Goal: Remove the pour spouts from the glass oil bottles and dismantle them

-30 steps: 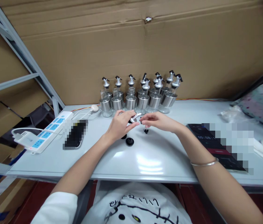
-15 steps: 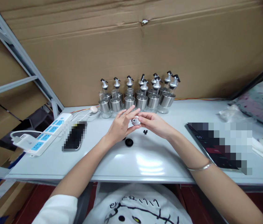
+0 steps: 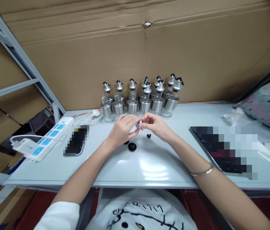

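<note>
A small silver-grey piece point(image 3: 138, 125) is held between my two hands above the middle of the table. My left hand point(image 3: 124, 128) has its fingers closed on the piece from the left. From the right, my right hand point(image 3: 154, 125) pinches it between thumb and fingertips. Just below my hands lies a round black cap point(image 3: 132, 147), and another dark piece point(image 3: 126, 142) is partly hidden by my left hand. Several tiny black parts point(image 3: 148, 136) sit together under my right hand.
Glass bottles with steel sleeves point(image 3: 145, 105) stand in rows at the back, several with silver pourers. A power strip point(image 3: 51, 137) and a phone point(image 3: 76, 140) lie at left. On the right are a tablet point(image 3: 217, 153) and a plastic bag point(image 3: 239, 116).
The fingers of my left hand, spread before, have come together around the small piece. The piece has turned and is now more covered by my fingers.
</note>
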The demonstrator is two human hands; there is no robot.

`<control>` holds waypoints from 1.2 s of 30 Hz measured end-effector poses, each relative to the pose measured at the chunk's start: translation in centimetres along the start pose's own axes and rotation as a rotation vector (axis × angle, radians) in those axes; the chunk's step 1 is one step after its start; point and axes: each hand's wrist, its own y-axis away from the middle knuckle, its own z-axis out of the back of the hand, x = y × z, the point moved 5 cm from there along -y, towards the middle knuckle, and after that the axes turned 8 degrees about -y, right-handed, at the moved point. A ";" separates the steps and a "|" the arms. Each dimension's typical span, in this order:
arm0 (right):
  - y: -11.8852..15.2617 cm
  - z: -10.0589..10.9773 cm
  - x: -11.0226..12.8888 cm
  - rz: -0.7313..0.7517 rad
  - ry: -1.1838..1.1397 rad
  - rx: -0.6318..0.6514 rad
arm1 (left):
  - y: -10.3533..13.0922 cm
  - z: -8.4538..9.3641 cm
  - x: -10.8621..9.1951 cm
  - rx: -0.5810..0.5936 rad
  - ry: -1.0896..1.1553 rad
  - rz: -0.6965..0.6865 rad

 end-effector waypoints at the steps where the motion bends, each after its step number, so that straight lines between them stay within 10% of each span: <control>1: 0.0 0.0 0.1 0.003 0.001 0.000 | 0.0 0.1 0.1 0.005 0.001 -0.004; 20: 0.7 -0.9 1.3 0.136 0.144 0.076 | -1.2 2.5 0.7 0.102 0.276 0.115; 36: 1.7 -1.8 2.8 0.550 0.469 -0.054 | -0.9 2.0 2.1 0.209 0.513 0.343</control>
